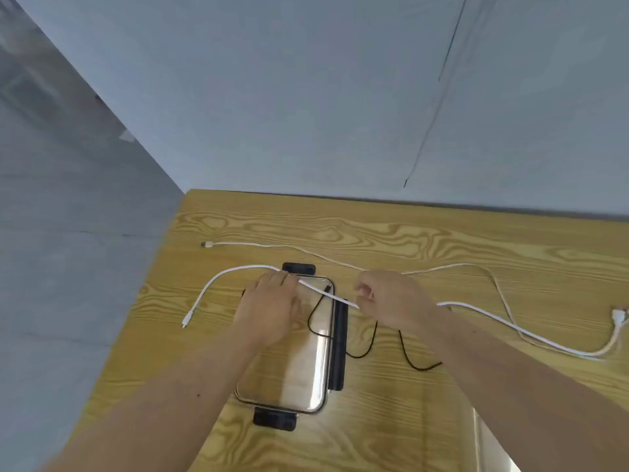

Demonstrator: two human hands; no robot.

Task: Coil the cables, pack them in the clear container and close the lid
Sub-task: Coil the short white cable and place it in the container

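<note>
A thick white cable (218,277) runs from a plug at the table's left, through my left hand (269,304), across to my right hand (391,301), then on to the right edge. Both hands pinch it above the clear container (299,379), which has black clips on its sides. A thinner white cable (272,246) lies farther back, stretching from left to right. A black cable (408,352) loops over the container's rim and onto the wood below my right hand.
The wooden table (442,233) stands against a grey-blue wall, its left edge dropping to a grey floor. White plugs (619,316) lie at the right edge. A shiny clear lid-like piece (490,447) shows at the bottom right.
</note>
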